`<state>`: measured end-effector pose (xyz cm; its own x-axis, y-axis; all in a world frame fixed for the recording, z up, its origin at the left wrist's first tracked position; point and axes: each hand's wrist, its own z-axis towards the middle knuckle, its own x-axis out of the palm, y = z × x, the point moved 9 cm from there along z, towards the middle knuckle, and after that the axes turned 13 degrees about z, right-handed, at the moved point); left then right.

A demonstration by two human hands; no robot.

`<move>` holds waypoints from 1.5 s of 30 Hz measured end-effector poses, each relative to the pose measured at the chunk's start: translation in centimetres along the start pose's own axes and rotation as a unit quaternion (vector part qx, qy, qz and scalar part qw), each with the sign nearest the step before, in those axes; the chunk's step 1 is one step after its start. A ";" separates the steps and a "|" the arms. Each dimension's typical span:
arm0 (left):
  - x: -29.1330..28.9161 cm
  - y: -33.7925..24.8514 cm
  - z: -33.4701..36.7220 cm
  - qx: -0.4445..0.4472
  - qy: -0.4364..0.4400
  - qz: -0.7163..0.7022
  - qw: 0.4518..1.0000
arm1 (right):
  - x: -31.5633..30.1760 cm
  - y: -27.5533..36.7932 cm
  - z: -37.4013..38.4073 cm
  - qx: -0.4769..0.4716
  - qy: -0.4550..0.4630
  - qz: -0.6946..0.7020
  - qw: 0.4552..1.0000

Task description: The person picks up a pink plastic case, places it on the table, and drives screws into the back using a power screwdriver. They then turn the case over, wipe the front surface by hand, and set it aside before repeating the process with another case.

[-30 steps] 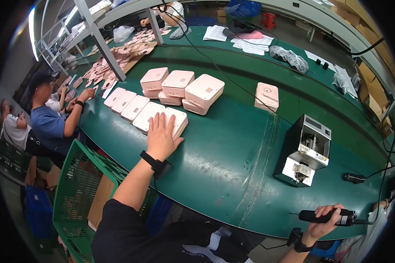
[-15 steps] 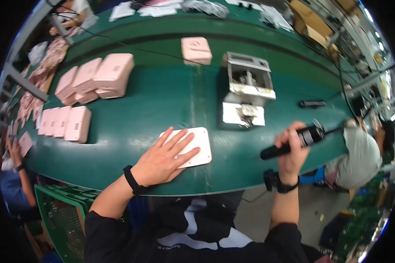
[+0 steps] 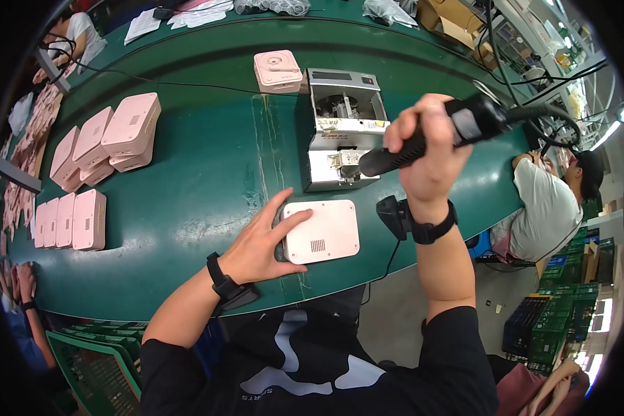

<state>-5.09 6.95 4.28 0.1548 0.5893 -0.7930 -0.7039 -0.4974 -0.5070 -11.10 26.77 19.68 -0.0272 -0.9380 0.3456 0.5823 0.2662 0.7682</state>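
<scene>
A pale pink plastic case (image 3: pixel 334 239) lies flat in front of me, with screw holes at its corners and a slotted vent. My left hand (image 3: pixel 262 239) grips its left side, thumb at the near edge and one finger across the top. In my right hand (image 3: pixel 433 139) is a black electric screwdriver (image 3: pixel 473 123), fingers wrapped around its body. Its narrow end points down-left at the front of a silver and black screw feeder (image 3: pixel 345 128), over the small metal outlet block. I cannot make out the bit or any screw on it.
Pink cases (image 3: pixel 107 139) are stacked at the left, with several standing on edge (image 3: pixel 89 220) nearer me. Another pink case (image 3: pixel 277 69) sits beyond the feeder's left side. The screwdriver's cable (image 3: pixel 558 114) loops off right. Co-workers sit at both ends of the green table (image 3: pixel 187 208).
My right hand has raised the screwdriver and brought it left to the screw feeder. My left hand has shifted from lying flat over the case to gripping its left side. The view has turned.
</scene>
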 end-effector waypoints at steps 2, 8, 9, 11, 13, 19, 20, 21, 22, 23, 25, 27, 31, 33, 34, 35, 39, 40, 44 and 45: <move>0.4 0.6 -0.2 -0.015 0.012 -0.026 0.999 | 0.1 -0.1 0.2 0.013 0.011 -0.013 1.000; 0.3 0.9 0.0 -0.029 0.013 -0.047 0.998 | -0.4 0.0 -1.3 0.054 0.030 -0.006 0.998; 0.2 1.0 0.0 -0.026 0.009 -0.045 0.999 | -0.4 0.1 -1.7 0.057 0.030 -0.006 0.998; 0.0 0.9 0.0 -0.017 0.001 -0.038 0.999 | -0.6 0.2 -2.4 0.063 0.022 -0.002 0.998; 0.1 0.9 -0.1 -0.020 0.001 -0.038 0.999 | -0.8 0.2 -2.9 0.067 0.018 0.001 0.998; 0.3 0.6 0.0 -0.018 -0.009 -0.030 0.999 | -2.2 -1.4 -4.2 0.064 0.008 0.006 0.998; 0.3 0.6 0.0 -0.018 -0.007 -0.031 0.999 | -2.4 -1.7 -4.3 0.066 0.001 0.019 0.998; 0.4 0.7 0.1 -0.020 -0.006 -0.032 0.999 | -2.5 -1.8 -4.3 0.067 0.000 0.018 0.998; 0.4 0.7 0.1 -0.021 -0.005 -0.033 0.999 | -2.5 -1.9 -4.3 0.068 0.000 0.016 0.998; 0.4 0.7 0.1 -0.022 -0.004 -0.035 0.999 | -2.5 -2.0 -4.2 0.069 0.001 0.014 0.998; 0.5 0.8 0.1 -0.023 -0.003 -0.038 0.999 | -2.6 -2.1 -4.3 0.069 0.002 0.011 0.998; 0.5 0.9 0.0 -0.027 -0.003 -0.043 0.999 | -2.6 -2.3 -4.6 0.073 0.013 0.019 0.997; 0.5 1.0 0.0 -0.027 0.007 -0.041 0.999 | -1.6 -2.1 -4.5 0.084 0.023 -0.009 0.996; 0.6 1.0 0.0 -0.029 0.006 -0.038 0.999 | -0.9 -1.7 -3.9 0.089 0.027 -0.023 0.995; 0.7 1.0 0.0 -0.030 0.008 -0.035 0.999 | -0.7 -0.8 -3.2 0.070 0.024 -0.008 0.997; 0.7 0.9 0.0 -0.031 0.010 -0.034 0.999 | -0.5 0.1 -2.5 0.050 0.020 0.006 0.999; 0.8 0.6 0.3 -0.021 0.003 -0.031 0.999 | -0.3 -0.2 -0.5 0.013 0.006 0.005 1.000; 0.9 0.7 0.2 -0.023 0.000 -0.029 0.999 | -0.2 -0.4 -0.2 0.006 0.003 0.001 1.000; 0.9 0.9 0.0 -0.023 -0.004 -0.031 0.999 | 0.1 -1.2 -0.5 0.065 0.019 0.006 0.998; 0.9 0.9 0.0 -0.022 -0.005 -0.031 0.999 | 0.2 -1.2 -1.0 0.066 0.021 0.007 0.998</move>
<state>-5.58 7.03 3.08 0.1914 0.6259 -0.7561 -0.6623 -0.4861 -0.5701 -11.01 26.02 18.35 0.0160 -0.9419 0.3356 0.4700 0.3033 0.8289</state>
